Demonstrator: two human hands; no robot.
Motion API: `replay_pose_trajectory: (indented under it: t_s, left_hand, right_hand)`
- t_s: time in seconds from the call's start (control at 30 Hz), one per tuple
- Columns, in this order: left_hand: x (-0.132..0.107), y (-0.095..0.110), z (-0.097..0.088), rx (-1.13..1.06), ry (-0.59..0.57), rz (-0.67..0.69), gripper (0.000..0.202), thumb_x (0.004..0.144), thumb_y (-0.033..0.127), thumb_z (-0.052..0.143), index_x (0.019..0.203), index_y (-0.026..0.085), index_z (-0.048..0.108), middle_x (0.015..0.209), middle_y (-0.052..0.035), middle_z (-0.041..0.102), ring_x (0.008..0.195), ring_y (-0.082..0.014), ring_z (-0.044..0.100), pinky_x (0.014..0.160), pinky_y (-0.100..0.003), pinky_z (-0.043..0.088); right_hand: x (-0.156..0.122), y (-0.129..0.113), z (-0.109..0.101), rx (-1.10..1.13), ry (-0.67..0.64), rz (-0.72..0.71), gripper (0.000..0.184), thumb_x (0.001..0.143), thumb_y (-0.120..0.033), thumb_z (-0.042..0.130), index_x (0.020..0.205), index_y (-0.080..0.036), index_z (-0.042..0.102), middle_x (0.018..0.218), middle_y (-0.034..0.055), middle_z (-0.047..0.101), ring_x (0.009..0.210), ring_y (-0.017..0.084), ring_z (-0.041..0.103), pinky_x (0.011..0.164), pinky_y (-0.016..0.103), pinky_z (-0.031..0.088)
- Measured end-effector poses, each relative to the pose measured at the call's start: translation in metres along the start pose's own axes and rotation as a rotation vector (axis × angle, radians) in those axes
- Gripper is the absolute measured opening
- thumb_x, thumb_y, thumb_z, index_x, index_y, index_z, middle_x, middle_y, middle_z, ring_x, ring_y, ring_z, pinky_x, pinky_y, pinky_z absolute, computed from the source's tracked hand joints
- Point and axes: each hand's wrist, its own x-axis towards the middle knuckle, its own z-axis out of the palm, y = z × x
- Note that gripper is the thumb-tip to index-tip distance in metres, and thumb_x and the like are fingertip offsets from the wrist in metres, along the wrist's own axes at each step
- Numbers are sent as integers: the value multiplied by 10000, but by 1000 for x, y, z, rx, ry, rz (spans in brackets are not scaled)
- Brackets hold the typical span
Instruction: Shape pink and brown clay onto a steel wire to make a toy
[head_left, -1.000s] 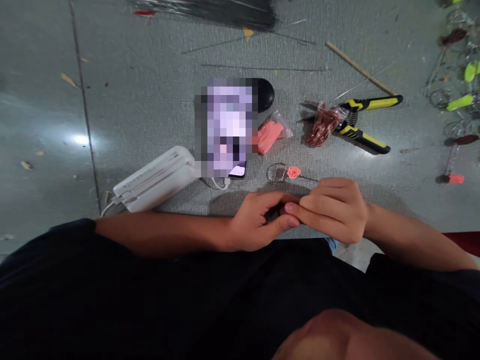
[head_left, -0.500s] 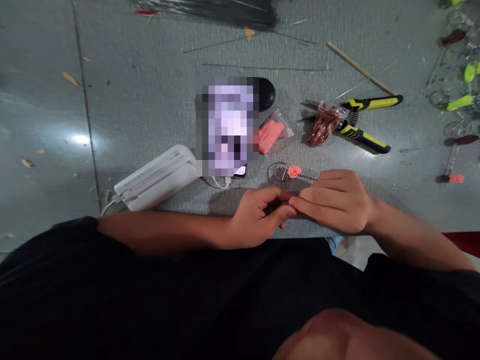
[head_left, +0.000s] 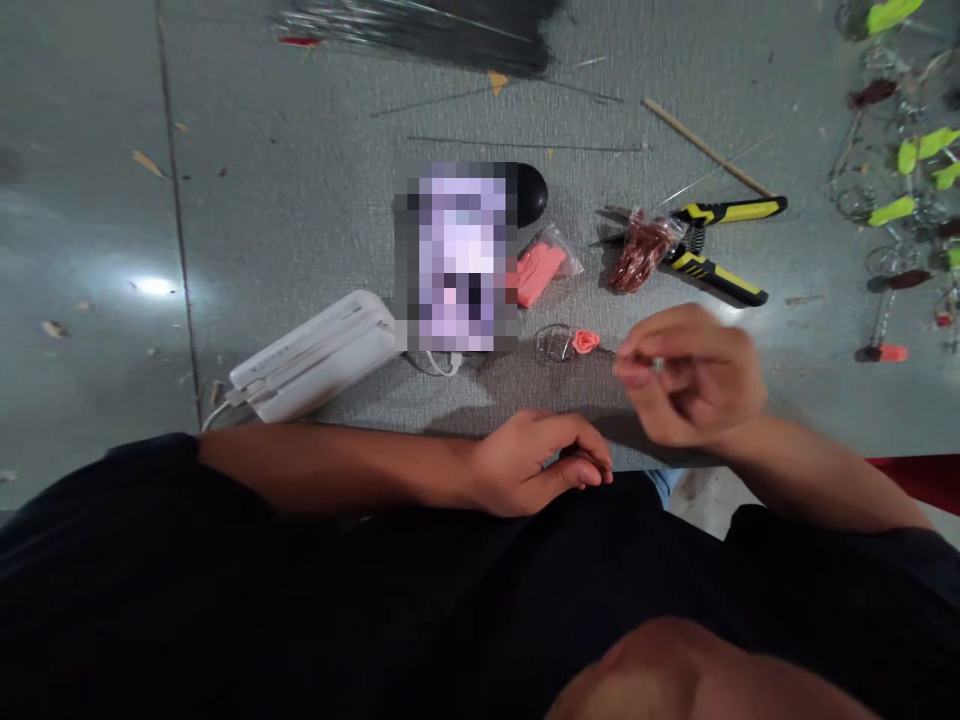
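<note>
My right hand is raised over the table's front part, thumb and fingers pinched together. A tiny shiny bit shows at its fingers, too small and blurred to name. My left hand rests at the table edge, fingers curled in toward the thumb; what they hold, if anything, is hidden. Just left of my right fingertips lies a small coral rose on a dark wire stem. A thin wire loop adjoins the rose on its left.
Behind the rose are a bag of coral pieces, a bag of brown pieces and yellow-black pliers. A white power bank, a blurred-out phone and a wooden stick lie around. Wire ornaments crowd the right.
My hands, together before, are now apart. The right has lifted and turned, moving slightly right; the left has drawn back toward the table edge. The rose stays in place on the table.
</note>
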Motion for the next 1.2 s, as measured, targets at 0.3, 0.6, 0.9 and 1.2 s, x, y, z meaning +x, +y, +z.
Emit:
replay_pose_trajectory:
  t_s: [0.3,0.6,0.9,1.2]
  left_hand:
    - [-5,-4,3,-161,-340,-223,236,1112,434,690,1124,200,666,921,-52,843,825,-154,806,758,-242,635]
    - [-7,-5,9,-138,-432,-95,506,1006,597,823,791,214,570,668,35,688,577,-90,587,591,-246,448]
    - [-8,-2,9,-15,-302,225,470,991,209,754,634,223,448,637,20,615,569,-92,524,573,-263,392]
    - [-6,2,8,-13,-347,151,492,958,135,642,582,242,343,550,50,433,516,-102,380,525,-317,293]
  right_hand:
    - [-4,-7,54,15,-52,-229,174,1156,-190,608,1304,-188,699,1029,37,781,909,135,779,765,262,669]
    - [-3,-4,71,-389,-32,-588,301,1139,-430,689,951,-195,684,1115,71,838,969,191,722,782,340,518]
    - [28,-11,117,-819,-20,-420,368,1170,-465,601,921,-200,658,1334,152,820,951,262,543,770,404,353]
    - [28,-11,112,-733,-36,-434,325,1159,-427,629,918,-211,659,1241,97,840,910,253,537,771,406,353]
